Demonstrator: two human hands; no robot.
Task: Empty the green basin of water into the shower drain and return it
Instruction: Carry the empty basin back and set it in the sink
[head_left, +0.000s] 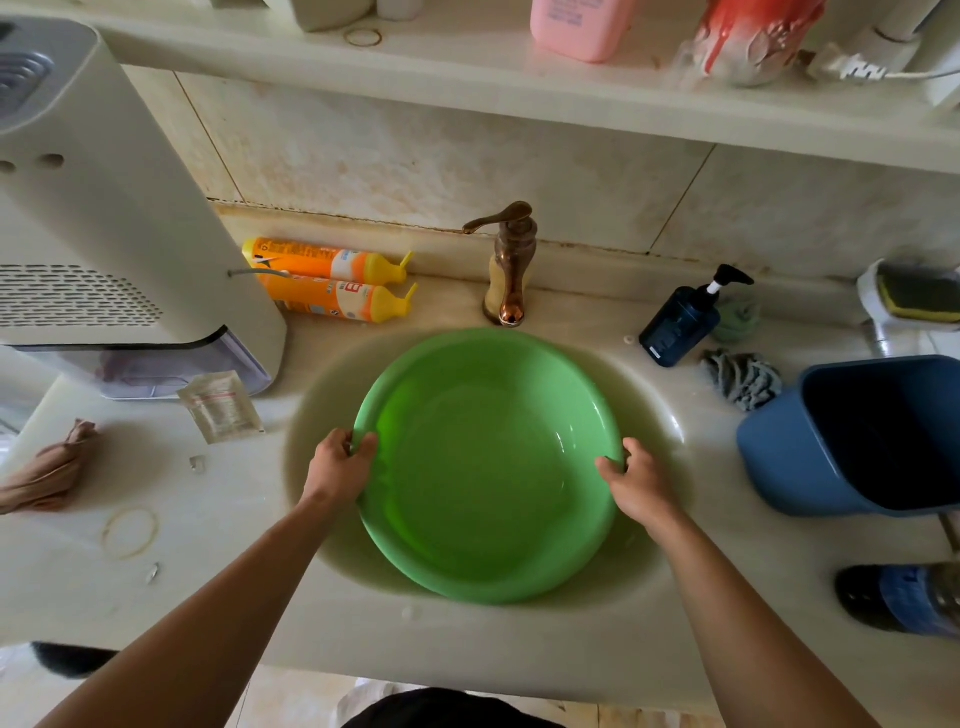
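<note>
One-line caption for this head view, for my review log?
Left hand and right hand grip opposite rims of the water-filled green basin sitting in the sink below the faucet.

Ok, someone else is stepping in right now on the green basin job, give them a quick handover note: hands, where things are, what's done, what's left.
Left hand: grips the left rim of the green basin, fingers curled over the edge.
Right hand: grips the right rim the same way.
Basin: sits in the sink below the faucet, with water in it.
Done: both hands have a hold on the rim. Nothing looks poured out.
Left: lift it level, carry it to the shower drain (not in view), tip the water out, bring the basin back to the sink.
Mind the blue bucket close on the right when lifting.
</note>
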